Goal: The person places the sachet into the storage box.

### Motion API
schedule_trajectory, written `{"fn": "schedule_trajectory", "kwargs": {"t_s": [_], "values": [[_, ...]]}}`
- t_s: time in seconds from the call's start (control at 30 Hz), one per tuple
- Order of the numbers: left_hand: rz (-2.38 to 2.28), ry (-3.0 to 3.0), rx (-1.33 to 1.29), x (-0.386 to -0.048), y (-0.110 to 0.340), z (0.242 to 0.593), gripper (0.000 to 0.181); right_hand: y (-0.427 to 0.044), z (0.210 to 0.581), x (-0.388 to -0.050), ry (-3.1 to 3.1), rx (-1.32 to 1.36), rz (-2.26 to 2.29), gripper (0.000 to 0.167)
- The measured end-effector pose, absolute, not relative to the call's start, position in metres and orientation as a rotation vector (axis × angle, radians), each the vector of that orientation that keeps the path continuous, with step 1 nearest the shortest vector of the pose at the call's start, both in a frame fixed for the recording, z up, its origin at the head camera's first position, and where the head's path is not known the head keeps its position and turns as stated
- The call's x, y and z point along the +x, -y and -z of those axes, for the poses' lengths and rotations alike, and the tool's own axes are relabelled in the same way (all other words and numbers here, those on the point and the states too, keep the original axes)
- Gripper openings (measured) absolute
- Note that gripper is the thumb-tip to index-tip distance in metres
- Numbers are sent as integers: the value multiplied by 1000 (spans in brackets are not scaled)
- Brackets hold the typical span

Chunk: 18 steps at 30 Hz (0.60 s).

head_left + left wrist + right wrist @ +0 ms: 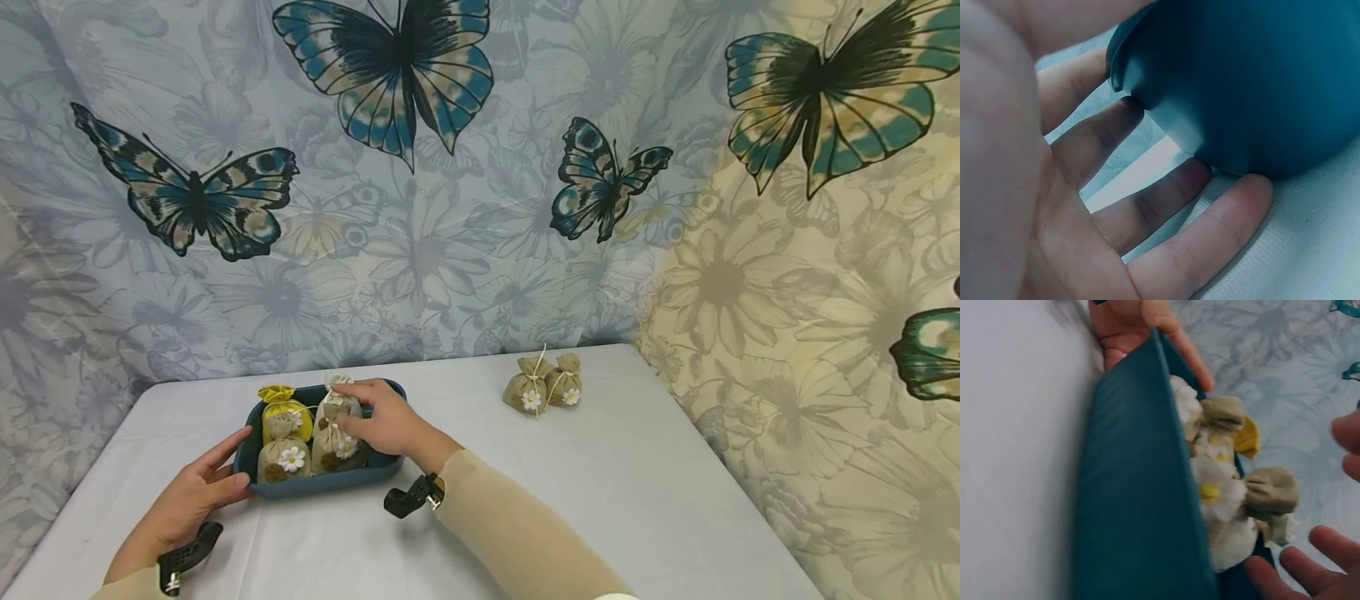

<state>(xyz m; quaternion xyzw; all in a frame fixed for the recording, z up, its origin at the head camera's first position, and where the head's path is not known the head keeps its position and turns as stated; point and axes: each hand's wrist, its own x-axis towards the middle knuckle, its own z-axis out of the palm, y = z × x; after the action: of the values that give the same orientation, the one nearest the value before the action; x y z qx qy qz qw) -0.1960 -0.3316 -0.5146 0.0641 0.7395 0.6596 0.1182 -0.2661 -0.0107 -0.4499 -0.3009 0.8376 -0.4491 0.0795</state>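
A dark teal rectangular tub (330, 483) stands on the left part of the table. Inside it sit a yellow drawstring sachet (298, 423) and several beige ones, such as the front left beige sachet (273, 464) with a white daisy. My left hand (187, 496) touches the tub's left end, its fingers spread along the outer wall (1254, 94) in the left wrist view. Over the tub's right side is my right hand (393, 421), beside the right-hand beige sachets (337, 460). The right wrist view shows its fingertips (1294, 565) spread, with nothing gripped between them.
Two more beige sachets (527, 388) with white daisies stand together near the table's back edge, right of the tub. A white cloth covers the table (600, 492). Behind it hangs a butterfly-printed backdrop (450, 250).
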Motion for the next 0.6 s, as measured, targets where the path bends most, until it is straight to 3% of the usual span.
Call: {"fn": "schedule_trajectory", "kwargs": {"t_s": [0.4, 0.6], "values": [[-1911, -2191, 167, -194, 332, 517, 79, -36, 421, -276, -2155, -771, 1995, 52], [-1921, -2185, 181, -195, 330, 515, 78, -68, 409, -285, -2151, -762, 2077, 56]]}}
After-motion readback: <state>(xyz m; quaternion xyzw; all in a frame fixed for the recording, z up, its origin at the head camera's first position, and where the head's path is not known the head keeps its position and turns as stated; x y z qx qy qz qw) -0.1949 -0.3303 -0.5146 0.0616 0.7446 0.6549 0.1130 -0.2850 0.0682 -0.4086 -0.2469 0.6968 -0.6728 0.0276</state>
